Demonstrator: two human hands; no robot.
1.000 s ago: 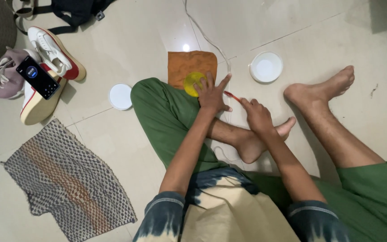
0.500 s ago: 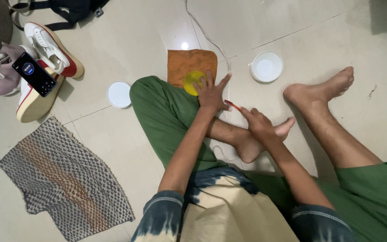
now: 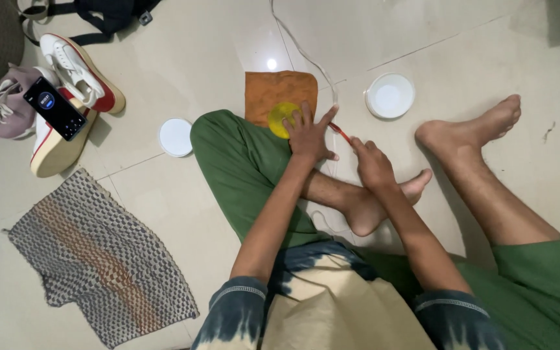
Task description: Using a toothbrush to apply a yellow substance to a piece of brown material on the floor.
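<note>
A yellow disc point(image 3: 282, 118) lies on an orange cloth point(image 3: 279, 93) on the floor, just beyond the bent knee. The left hand point(image 3: 309, 136) rests on the disc's near edge, fingers spread. Right of the disc, the right hand point(image 3: 372, 163) pinches a thin red tool point(image 3: 339, 132). If the tool slips, it could jab the spread fingers beside it.
</note>
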